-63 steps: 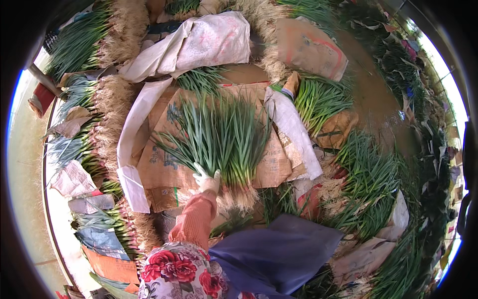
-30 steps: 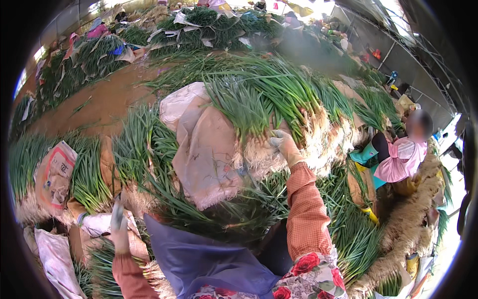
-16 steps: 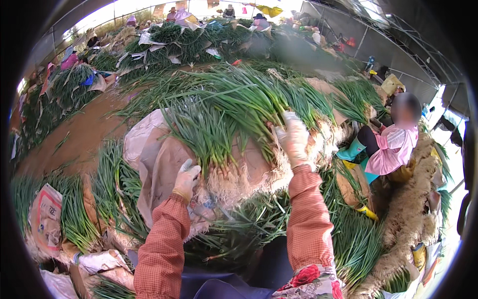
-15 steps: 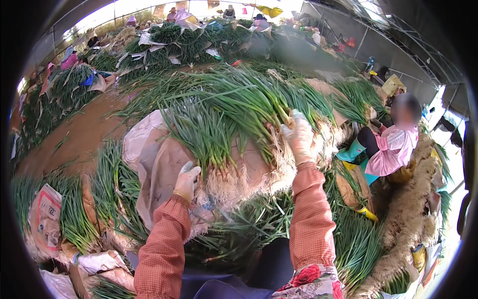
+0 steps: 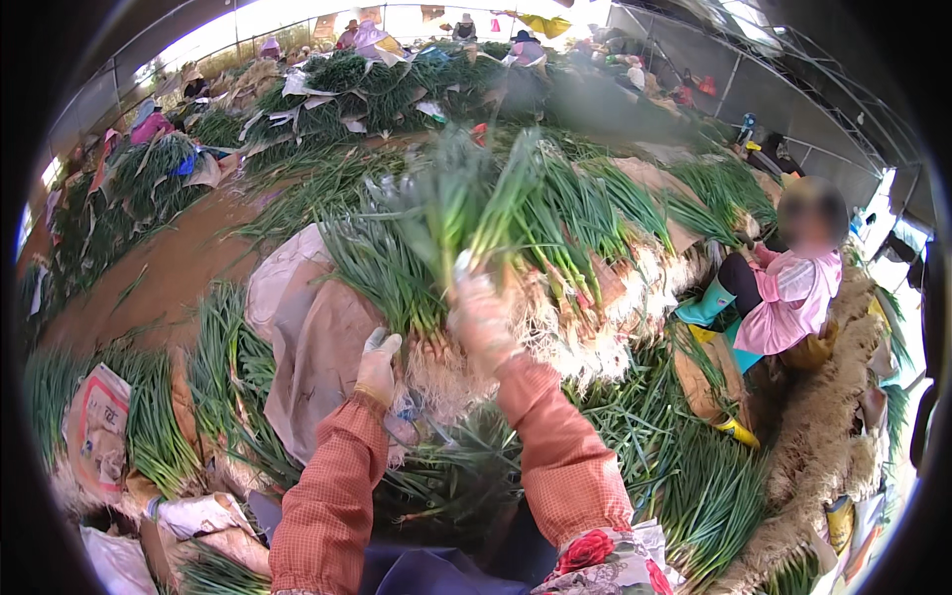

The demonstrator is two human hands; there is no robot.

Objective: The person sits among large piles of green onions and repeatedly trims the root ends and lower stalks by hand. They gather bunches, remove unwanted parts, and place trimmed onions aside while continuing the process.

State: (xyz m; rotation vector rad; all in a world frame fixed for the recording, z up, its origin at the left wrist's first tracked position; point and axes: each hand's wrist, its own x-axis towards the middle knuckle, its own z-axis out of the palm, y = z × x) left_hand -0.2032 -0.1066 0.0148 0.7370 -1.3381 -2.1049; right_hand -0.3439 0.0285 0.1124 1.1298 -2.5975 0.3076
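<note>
My right hand [image 5: 483, 309], in a pale glove and smeared by motion, is closed round the lower stems of a bunch of green onions [image 5: 484, 223]. The blurred leaves of the bunch point up and away from me. My left hand [image 5: 377, 365], gloved as well, is at the left end of a row of green onions [image 5: 412, 317], close to their pale roots. Its thumb and forefinger stand apart, and nothing shows between them. The row lies on brown sacking [image 5: 322, 337]. More green onions [image 5: 580, 263] with long whitish roots lie to the right of my right hand.
A person in pink with teal boots [image 5: 793, 288] sits at the right, beside a long bank of roots [image 5: 808, 426]. Bundles of green onions [image 5: 159, 426] stand at the left. Farther off are a brown floor [image 5: 164, 268], high heaps of green onions [image 5: 377, 84] and several people.
My right hand has moved left along the row with a bunch of green onions, whose leaves now point more upright. My left hand has stayed nearly in place.
</note>
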